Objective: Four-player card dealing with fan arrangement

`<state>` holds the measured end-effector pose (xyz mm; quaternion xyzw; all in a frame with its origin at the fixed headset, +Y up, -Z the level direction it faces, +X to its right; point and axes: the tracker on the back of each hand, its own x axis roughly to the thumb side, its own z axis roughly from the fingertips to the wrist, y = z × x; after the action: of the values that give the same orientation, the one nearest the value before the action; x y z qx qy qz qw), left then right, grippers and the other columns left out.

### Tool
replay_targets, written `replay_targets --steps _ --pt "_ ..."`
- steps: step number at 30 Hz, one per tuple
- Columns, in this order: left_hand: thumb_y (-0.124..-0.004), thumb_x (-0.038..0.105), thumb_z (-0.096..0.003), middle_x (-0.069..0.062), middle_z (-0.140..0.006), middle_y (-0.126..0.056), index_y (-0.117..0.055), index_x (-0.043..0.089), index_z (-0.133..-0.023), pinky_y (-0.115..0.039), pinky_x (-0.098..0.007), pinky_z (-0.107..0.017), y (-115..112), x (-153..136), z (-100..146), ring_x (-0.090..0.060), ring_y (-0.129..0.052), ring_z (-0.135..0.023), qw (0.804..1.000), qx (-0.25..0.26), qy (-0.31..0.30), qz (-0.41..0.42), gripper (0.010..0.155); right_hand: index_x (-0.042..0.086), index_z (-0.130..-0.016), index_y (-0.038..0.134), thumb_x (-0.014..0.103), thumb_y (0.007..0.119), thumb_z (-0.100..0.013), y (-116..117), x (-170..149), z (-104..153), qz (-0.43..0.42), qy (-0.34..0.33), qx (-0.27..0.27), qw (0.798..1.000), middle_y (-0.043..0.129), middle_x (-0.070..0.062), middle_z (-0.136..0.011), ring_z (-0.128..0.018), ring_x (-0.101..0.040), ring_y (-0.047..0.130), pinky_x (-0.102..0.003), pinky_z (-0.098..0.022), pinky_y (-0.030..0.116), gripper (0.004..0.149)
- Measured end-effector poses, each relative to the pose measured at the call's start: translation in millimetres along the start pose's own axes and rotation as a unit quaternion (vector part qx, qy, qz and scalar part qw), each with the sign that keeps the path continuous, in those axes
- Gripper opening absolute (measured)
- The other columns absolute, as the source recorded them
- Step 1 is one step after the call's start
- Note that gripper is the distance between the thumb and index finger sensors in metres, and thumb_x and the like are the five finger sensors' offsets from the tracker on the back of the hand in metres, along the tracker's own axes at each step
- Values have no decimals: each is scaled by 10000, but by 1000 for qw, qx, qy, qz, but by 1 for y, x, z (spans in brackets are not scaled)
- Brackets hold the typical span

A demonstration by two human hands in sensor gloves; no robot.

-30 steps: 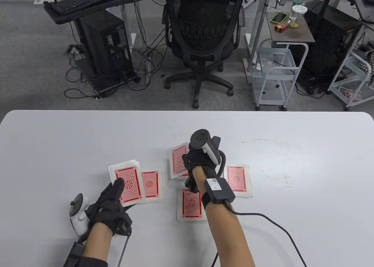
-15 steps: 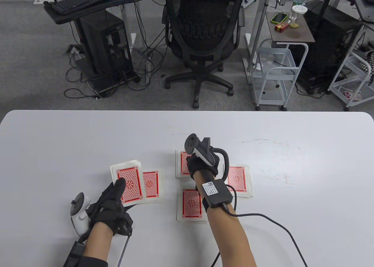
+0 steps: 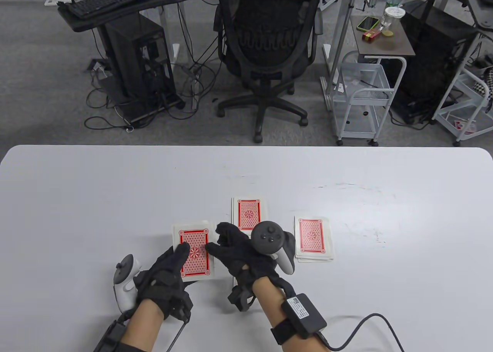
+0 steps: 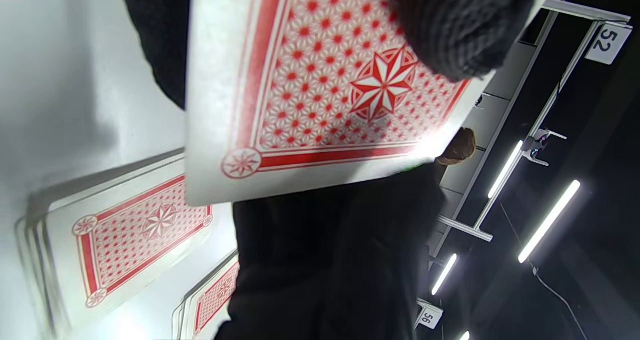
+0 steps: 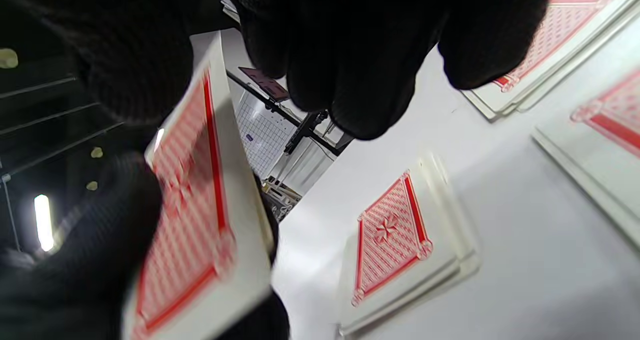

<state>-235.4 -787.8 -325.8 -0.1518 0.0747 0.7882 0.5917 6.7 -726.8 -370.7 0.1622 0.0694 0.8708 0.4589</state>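
My left hand (image 3: 175,257) holds the red-backed deck (image 3: 193,252) just above the table, thumb on the top card. The left wrist view shows that deck (image 4: 320,85) close up under my thumb. My right hand (image 3: 217,241) has come beside it, and one fingertip touches the deck's right edge; the other fingers stay loosely curled and apart from it. Dealt piles lie face down: a far pile (image 3: 249,213) and a right pile (image 3: 312,239). The near pile and the left pile are hidden under my hands in the table view. Seen from the right wrist, the deck (image 5: 200,220) is blurred beside one pile (image 5: 395,230).
The white table (image 3: 96,190) has bare surface on the left, the right and the far side. A cable (image 3: 369,321) runs from my right wrist across the near right. An office chair (image 3: 267,40) stands beyond the far edge.
My right hand left the far pile, where it had laid a card, and drew back left to the deck. My left hand shifted the deck right, over the left pile.
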Motion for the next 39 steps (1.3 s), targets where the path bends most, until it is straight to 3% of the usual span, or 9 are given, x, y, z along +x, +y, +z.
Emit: replay_targets --steps 1,4,10,15,21,26,31,35,39 --pt "-813 503 -498 89 -842 -951 -792 327 -892 -885 -429 -517 -2 0 0 -227 -1035 -714 1000 -1 -1 -5 433 113 -1004 565 438 882 -482 2 1 1 12 11 11 1000 711 -82 -881 -718 -312 899 -648 -560 653 692" --pt "-819 500 -493 94 -841 -950 -792 336 -889 -886 -427 -517 -1 0 1 -225 -1035 -714 1000 10 -3 -13 429 121 -903 704 346 925 -448 5 3 2 -21 27 -28 999 841 -32 -736 -558 -238 1009 -607 -519 723 553" --pt "-813 502 -490 87 -839 -954 -796 326 -890 -885 -431 -513 0 1 1 -228 -1036 -711 1000 -6 -10 8 437 77 -919 719 308 916 -440 -5 -3 1 -61 21 -28 998 908 -16 -696 -545 -222 1068 -586 -529 739 567" --pt "-792 507 -495 85 -842 -951 -790 324 -894 -886 -428 -515 -3 3 2 -228 -1036 -712 1000 -13 -18 21 439 21 -951 671 293 888 -466 -16 -19 -4 -160 47 24 986 914 -24 -699 -563 -235 1074 -581 -542 730 597" --pt "-790 509 -500 90 -845 -948 -786 327 -897 -885 -425 -520 8 3 2 -223 -1033 -717 1000 12 -11 25 437 8 -977 635 293 892 -475 -69 -41 -2 -143 82 -19 986 903 -34 -704 -461 -204 1051 -561 -516 742 633" --pt "-788 511 -503 91 -850 -944 -780 329 -902 -883 -426 -525 12 4 1 -224 -1030 -723 1000 15 -8 26 438 32 -1023 564 273 865 -502 -127 -70 2 -59 136 -47 988 842 -50 -768 -408 -187 993 -562 -499 731 649" --pt "-789 513 -505 93 -853 -942 -779 331 -901 -882 -424 -527 12 4 2 -222 -1030 -724 1000 17 -7 24 437 51 -1037 554 278 872 -497 -175 -106 8 67 230 -82 967 819 -61 -783 -368 -183 970 -567 -496 723 667" --pt "-792 516 -506 94 -853 -942 -778 332 -902 -881 -423 -530 16 5 1 -219 -1029 -726 999 23 -6 22 437 52 -1039 552 282 890 -488 -183 -128 8 144 291 -89 941 822 -57 -776 -366 -181 963 -568 -500 717 686" --pt "-792 516 -508 96 -853 -941 -777 332 -903 -881 -422 -532 20 5 2 -217 -1027 -729 999 30 -5 22 436 75 -1034 571 315 904 -474 -174 -140 0 298 334 -82 890 828 -42 -765 -376 -174 960 -566 -510 713 694"
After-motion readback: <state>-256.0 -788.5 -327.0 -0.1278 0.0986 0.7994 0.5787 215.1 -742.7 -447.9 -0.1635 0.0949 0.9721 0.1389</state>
